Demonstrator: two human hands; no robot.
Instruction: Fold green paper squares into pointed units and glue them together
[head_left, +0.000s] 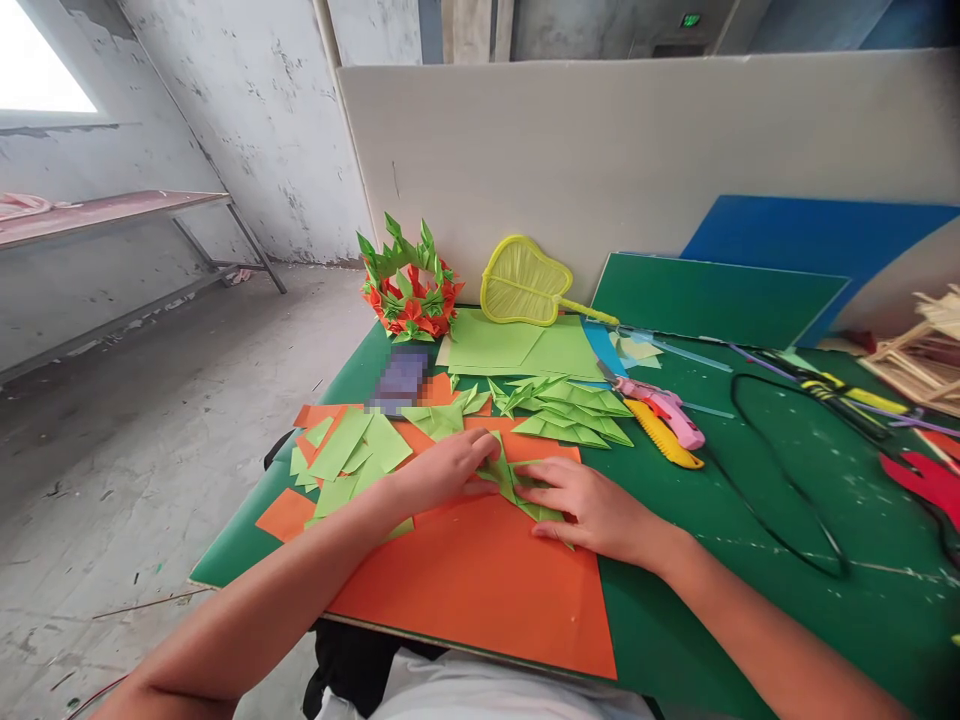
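Observation:
A green paper (501, 472), partly folded with slanted edges, lies between my two hands over a large orange sheet (487, 600). My left hand (457, 462) has its fingers curled down on the paper's upper left part. At the lower right part, my right hand (589, 502) grips the same paper, fingers bent over it and thumb near its lower edge. Some of the fold is hidden under the fingers. Just beyond the hands sit several pointed folded green paper pieces (574, 412). Loose green paper rectangles (360, 445) are scattered beside my left forearm.
A green and orange paper basket-like ring (411, 290) stands at the back left, near a blurred phone-like object (403, 380). Larger green sheets (517, 345) and a yellow fan (525, 282) lie behind. To the right are a yellow cutter (664, 435), a pink glue gun (675, 412) and its black cable (787, 490).

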